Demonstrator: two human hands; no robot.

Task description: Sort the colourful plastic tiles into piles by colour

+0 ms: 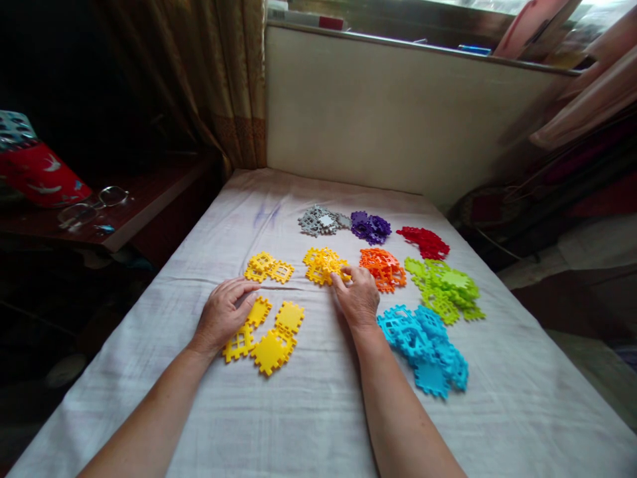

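Note:
My left hand (pixel 223 315) rests low over the sheet, fingers stretched forward and thumb apart. Its thumb lies against a yellow notched plastic tile (pixel 260 311). Close by lie a yellow window-frame tile (pixel 239 343) and solid yellow square tiles (pixel 270 352). Beyond that hand sit a few yellow frame tiles (pixel 259 265). My right hand (pixel 359 297) reaches to a yellow tile pile (pixel 321 264), its thumb and index finger closed on a tile at the right edge. That tile is partly hidden by the fingers.
More interlocking tiles lie sorted by colour: grey (pixel 316 220), purple (pixel 371 228), red (pixel 425 242), orange (pixel 382 269), lime green (pixel 445 289) and blue (pixel 423 345). A pale sheet (pixel 298 425) covers the surface. Glasses (pixel 113 195) and a red bag (pixel 42 174) are on a dark table at left.

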